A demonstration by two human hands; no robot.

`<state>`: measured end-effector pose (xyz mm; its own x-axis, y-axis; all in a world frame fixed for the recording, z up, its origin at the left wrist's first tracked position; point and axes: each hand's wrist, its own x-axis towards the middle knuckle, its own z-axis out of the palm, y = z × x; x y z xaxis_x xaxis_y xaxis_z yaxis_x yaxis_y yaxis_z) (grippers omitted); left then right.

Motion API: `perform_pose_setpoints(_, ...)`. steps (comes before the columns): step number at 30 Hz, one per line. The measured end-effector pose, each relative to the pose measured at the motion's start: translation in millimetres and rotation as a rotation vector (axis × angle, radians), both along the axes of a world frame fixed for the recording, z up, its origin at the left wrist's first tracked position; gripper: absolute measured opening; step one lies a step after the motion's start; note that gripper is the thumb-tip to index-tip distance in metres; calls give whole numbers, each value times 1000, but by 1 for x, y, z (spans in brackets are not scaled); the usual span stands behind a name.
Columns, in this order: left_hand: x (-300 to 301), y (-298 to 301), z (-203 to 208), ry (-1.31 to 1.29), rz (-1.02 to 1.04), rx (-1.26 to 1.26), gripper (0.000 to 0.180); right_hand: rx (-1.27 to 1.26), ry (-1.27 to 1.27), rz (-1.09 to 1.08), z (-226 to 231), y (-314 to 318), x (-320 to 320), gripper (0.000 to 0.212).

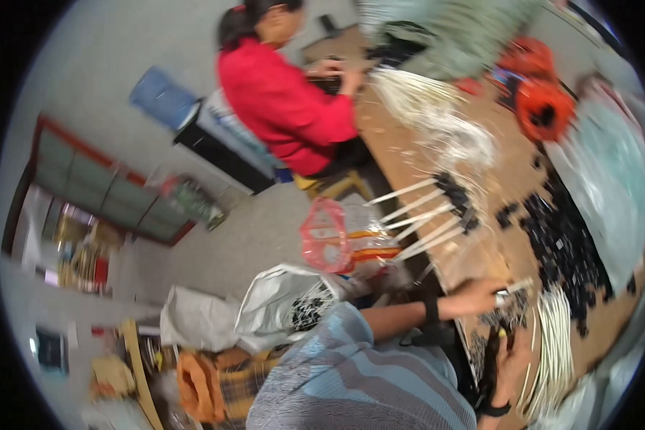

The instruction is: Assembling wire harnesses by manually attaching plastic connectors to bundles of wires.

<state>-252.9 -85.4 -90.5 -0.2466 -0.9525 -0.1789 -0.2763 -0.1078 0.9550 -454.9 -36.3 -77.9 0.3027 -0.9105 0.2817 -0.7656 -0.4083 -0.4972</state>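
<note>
My left hand reaches over the brown worktable, its fingers closed around a small whitish piece, blurred. Close below it, my right hand has its fingers curled in. A yellow tip and something dark show by those fingers, but I cannot make out what they hold. Small metallic-looking parts lie heaped between and under the hands. Beside the right hand rests a bundle of long cream-white cords. Farther up, several white cords with black ends hang over the table edge.
Black small parts are piled to the right, by a clear plastic bag. Orange bags and another white cord bundle lie farther back. A co-worker in red sits at the table. An open white sack stands beside me.
</note>
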Motion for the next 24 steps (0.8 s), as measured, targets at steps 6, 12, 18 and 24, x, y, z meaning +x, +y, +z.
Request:
perform_pose_setpoints(6, 21, 26, -5, 187, 275, -53, 29, 44, 65, 239, -14, -14, 44, 25)
perform_pose_setpoints(12, 34, 33, 2, 21, 255, -75, 23, 81, 150, 278, -4, -13, 59, 24)
perform_pose_setpoints(18, 28, 29, -11, 126, 72, -21, 31, 65, -210, 111, 4, 3, 48, 17)
perform_pose_setpoints(24, 9, 17, -16, 51, -207, -149, 44, 24, -64, -164, 4, 19, 25, 10)
